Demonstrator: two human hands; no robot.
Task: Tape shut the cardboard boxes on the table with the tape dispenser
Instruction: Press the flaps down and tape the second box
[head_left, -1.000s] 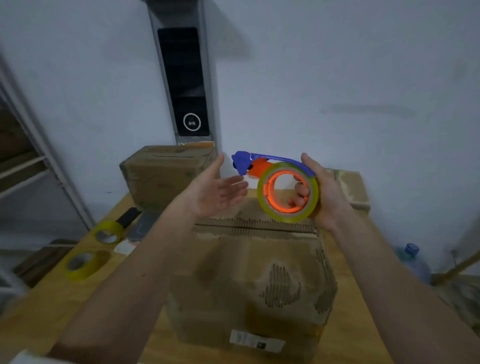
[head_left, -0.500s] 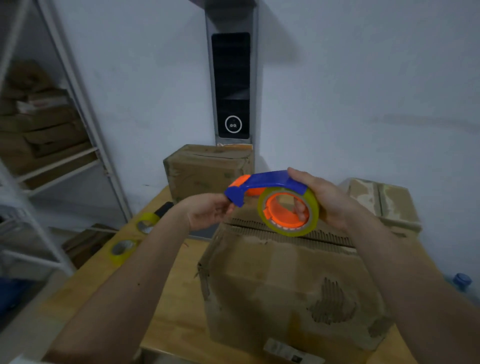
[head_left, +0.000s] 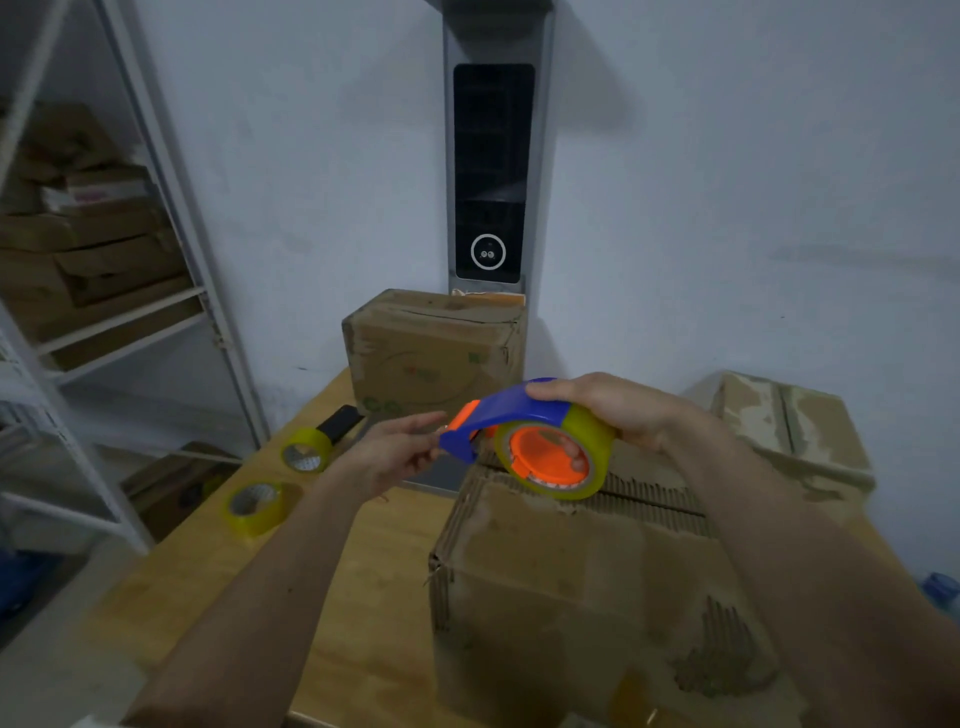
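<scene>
A blue and orange tape dispenser (head_left: 524, 426) loaded with a yellowish tape roll hovers over the far left corner of a worn cardboard box (head_left: 582, 577) in front of me. My right hand (head_left: 608, 410) grips the dispenser from above, fingers through the orange core. My left hand (head_left: 400, 452) pinches at the dispenser's blue nose, where the tape end comes out. A second box (head_left: 431, 353) stands at the back by the wall. A third, lower box (head_left: 789, 431) sits at the right.
Two loose yellow tape rolls (head_left: 306, 449) (head_left: 257, 506) and a black object (head_left: 340, 422) lie on the wooden table (head_left: 291, 597) at the left. A white metal shelf (head_left: 93, 322) with boxes stands further left. A grey panel (head_left: 491, 171) hangs on the wall.
My left hand came from open beside the dispenser to pinching at its nose. The dispenser tipped lower over the box, and my view swung left.
</scene>
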